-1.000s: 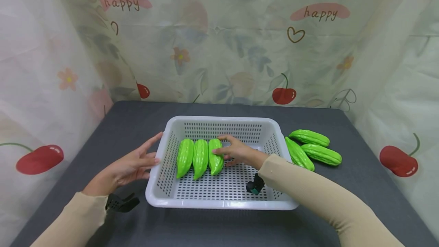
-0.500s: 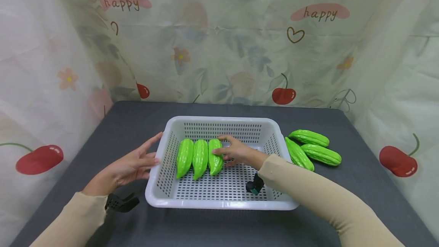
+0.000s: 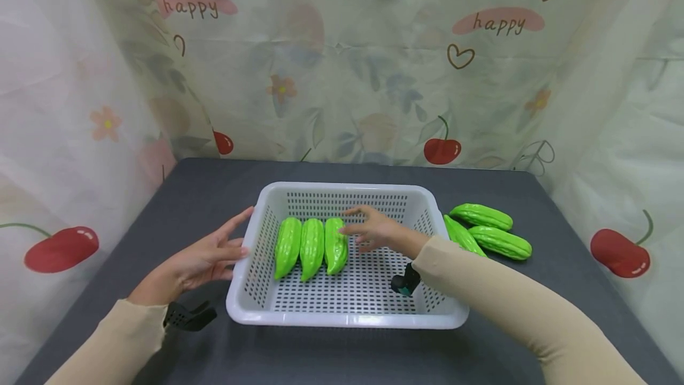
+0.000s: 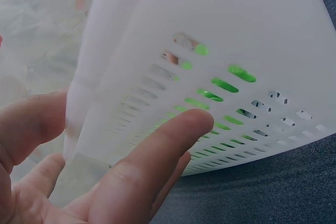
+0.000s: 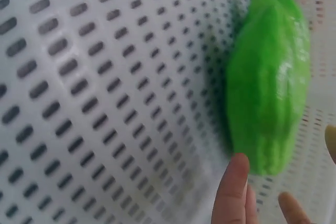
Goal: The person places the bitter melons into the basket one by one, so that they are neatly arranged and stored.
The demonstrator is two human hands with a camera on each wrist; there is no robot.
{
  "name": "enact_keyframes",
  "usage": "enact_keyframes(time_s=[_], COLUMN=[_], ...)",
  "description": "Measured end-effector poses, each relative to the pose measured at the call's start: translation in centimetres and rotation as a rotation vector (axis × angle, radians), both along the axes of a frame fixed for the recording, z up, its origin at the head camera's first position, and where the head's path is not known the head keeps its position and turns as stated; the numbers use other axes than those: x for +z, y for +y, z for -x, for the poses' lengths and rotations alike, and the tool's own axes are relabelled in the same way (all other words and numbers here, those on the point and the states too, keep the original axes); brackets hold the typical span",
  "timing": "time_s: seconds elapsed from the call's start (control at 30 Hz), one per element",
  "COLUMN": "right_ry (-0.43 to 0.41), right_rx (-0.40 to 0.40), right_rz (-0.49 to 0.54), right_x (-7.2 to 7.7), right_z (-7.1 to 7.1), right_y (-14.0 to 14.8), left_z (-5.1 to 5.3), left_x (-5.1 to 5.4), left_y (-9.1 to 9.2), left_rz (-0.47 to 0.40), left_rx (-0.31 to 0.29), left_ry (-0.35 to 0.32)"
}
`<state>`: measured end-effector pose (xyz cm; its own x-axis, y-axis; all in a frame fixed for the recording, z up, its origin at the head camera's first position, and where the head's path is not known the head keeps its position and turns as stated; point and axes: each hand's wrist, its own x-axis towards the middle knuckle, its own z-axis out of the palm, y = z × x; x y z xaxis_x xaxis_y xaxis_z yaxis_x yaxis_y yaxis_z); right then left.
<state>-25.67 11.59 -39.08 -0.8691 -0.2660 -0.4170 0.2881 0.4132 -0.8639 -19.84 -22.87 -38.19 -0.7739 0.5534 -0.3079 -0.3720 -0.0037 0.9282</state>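
Three green ridged gourds lie side by side in the left half of a white perforated basket (image 3: 352, 319): the left one (image 3: 288, 247), the middle one (image 3: 312, 248) and the right one (image 3: 335, 254). My right hand (image 3: 378, 232) hovers inside the basket just right of the right gourd, fingers spread and holding nothing. In the right wrist view a fingertip (image 5: 240, 165) is close to the end of a gourd (image 5: 270, 87); whether they touch I cannot tell. My left hand (image 3: 205, 260) rests its fingers on the basket's left side, which the left wrist view shows from outside (image 4: 231, 14).
Several more green gourds (image 3: 501, 241) lie on the dark table (image 3: 331, 355) right of the basket, one partly hidden by my right sleeve (image 3: 497, 296). A printed curtain (image 3: 342, 76) hangs behind and at both sides.
My right hand has let go of the right gourd and moved slightly right and up, its fingers more apart. The gourds and my left hand stay in place.
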Motion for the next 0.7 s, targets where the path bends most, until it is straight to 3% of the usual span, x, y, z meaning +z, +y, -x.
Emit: enact_keyframes(time_s=[0.2,0.5,0.7], right_ry=[0.025,0.09,0.163], right_rx=[0.053,0.174,0.187], right_rz=[-0.002,0.093,0.14], right_x=[2.2,6.9,9.5], right_z=[-0.2,-1.0,-1.3], right_y=[1.0,3.7,6.9], left_z=[-0.1,-0.1,0.0], left_x=[0.0,0.0,-0.1], left_y=[0.0,0.0,0.0], left_rz=[-0.001,-0.002,-0.004], left_rx=[0.0,0.0,0.0], left_ry=[-0.001,-0.002,-0.005])
